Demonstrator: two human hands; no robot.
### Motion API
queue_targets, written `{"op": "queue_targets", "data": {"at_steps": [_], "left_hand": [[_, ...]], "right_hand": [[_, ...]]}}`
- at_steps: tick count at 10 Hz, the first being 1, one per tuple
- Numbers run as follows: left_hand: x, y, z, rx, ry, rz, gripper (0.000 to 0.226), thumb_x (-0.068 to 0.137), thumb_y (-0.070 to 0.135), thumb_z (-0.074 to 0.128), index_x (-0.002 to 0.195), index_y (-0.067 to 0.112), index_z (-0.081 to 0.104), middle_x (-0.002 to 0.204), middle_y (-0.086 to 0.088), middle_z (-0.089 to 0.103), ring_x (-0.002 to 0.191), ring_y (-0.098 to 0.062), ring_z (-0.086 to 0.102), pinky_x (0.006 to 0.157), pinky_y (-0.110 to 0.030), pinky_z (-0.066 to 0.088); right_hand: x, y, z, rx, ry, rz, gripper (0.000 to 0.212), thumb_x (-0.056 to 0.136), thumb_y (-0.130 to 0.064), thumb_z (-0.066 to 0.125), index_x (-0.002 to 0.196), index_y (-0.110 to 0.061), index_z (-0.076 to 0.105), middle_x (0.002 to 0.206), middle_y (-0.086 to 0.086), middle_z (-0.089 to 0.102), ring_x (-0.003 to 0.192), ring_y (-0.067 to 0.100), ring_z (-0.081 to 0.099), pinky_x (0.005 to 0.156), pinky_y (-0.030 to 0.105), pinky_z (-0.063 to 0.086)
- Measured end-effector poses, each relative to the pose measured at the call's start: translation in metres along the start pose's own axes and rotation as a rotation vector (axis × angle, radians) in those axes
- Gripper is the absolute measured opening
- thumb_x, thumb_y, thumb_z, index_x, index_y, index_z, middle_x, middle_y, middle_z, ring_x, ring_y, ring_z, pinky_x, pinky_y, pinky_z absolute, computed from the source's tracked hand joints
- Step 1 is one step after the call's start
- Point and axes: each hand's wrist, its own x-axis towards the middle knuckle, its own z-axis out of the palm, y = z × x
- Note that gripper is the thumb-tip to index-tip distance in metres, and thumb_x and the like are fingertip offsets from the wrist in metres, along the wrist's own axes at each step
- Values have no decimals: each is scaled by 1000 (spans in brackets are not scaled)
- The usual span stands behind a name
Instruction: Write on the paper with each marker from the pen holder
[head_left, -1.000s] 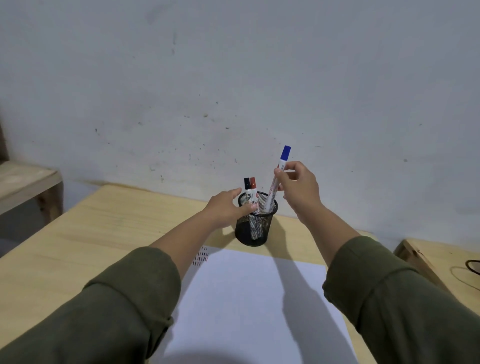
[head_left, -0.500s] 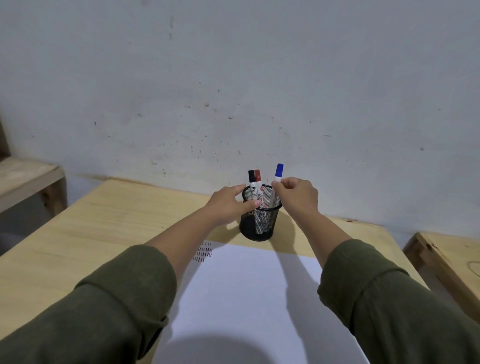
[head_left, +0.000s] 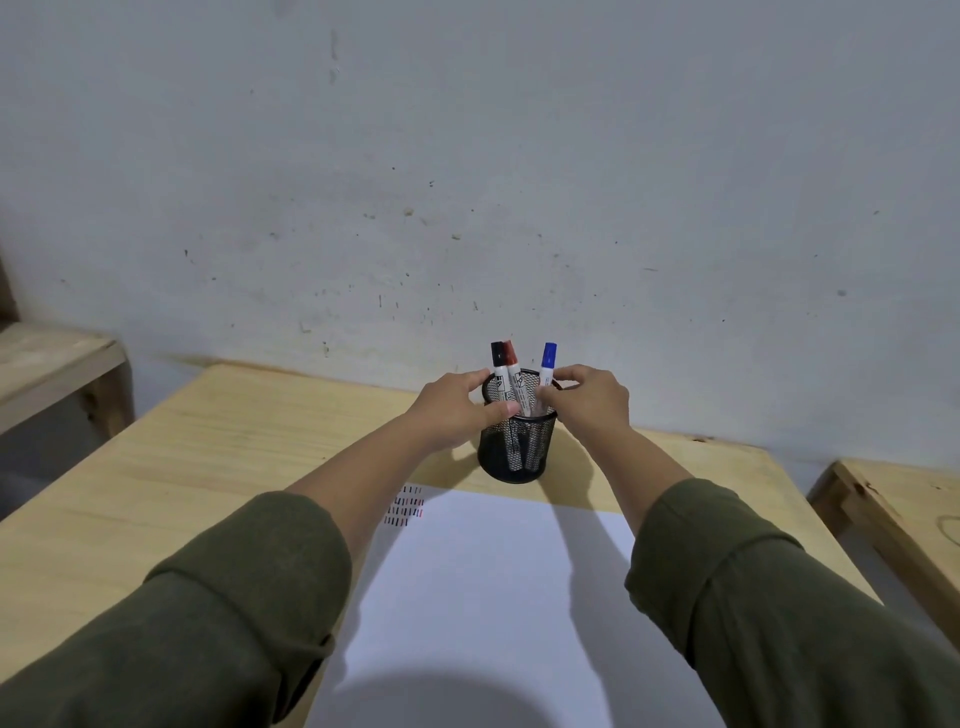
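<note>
A black mesh pen holder (head_left: 514, 452) stands on the wooden table just beyond a large white paper (head_left: 493, 597). Three markers stand in it: a black-capped marker (head_left: 497, 358), a red-capped marker (head_left: 511, 361) and a blue-capped marker (head_left: 547, 364). My left hand (head_left: 457, 410) grips the holder's left rim, thumb across the front. My right hand (head_left: 589, 402) pinches the blue-capped marker's barrel at the right rim. Short black and red strokes (head_left: 406, 506) mark the paper's top left corner.
The wooden table (head_left: 156, 493) meets a grey wall at the back. A low wooden bench (head_left: 47, 364) sits to the left, and another wooden table (head_left: 904, 519) stands to the right across a gap.
My right hand has lowered the blue-capped marker from above the holder down into it. My left hand has stayed on the holder's rim.
</note>
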Motion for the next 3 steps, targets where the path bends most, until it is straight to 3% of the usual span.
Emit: {"op": "queue_targets", "data": {"at_steps": [1, 2, 3], "left_hand": [[-2, 2, 0, -3, -2, 3, 65, 82, 44, 62, 140, 26, 39, 148, -5, 40, 137, -23, 35, 107, -31, 30], [-4, 3, 1, 9, -10, -2, 65, 85, 42, 58, 142, 20, 35, 150, -6, 36, 139, -23, 31, 108, -31, 28], [-14, 14, -1, 29, 70, -18, 72, 86, 47, 54, 145, 15, 28, 154, -5, 28, 142, -23, 25, 112, -34, 24]], "right_hand": [[-2, 0, -2, 17, -13, 13, 49, 78, -29, 71, 124, -16, 60, 119, 8, 68, 107, 20, 61, 82, 24, 40], [-6, -1, -10, 56, -8, 11, 54, 81, -33, 68, 130, -16, 54, 116, 6, 67, 112, 21, 59, 88, 29, 43], [-16, -6, -24, 77, 43, 0, 48, 84, -34, 63, 128, -17, 54, 96, 1, 65, 110, 22, 58, 94, 34, 46]]}}
